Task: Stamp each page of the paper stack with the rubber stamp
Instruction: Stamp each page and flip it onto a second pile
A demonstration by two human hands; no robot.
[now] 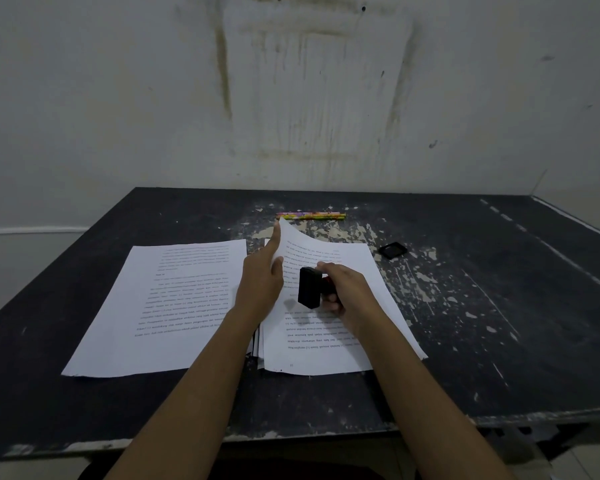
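Black rubber stamp, tipped sideways, gripped in the curled fingers of the right hand just above the paper stack. Left hand pinches the top page, its far corner lifted. Printed sheet flat just left. Dark scuffed table; black lid right of the stack; coloured pencils beyond.

Head-worn view, down over the table.

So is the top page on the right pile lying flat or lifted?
Lifted. The left hand pinches the top page by its left edge; the far corner curls up off the paper stack.
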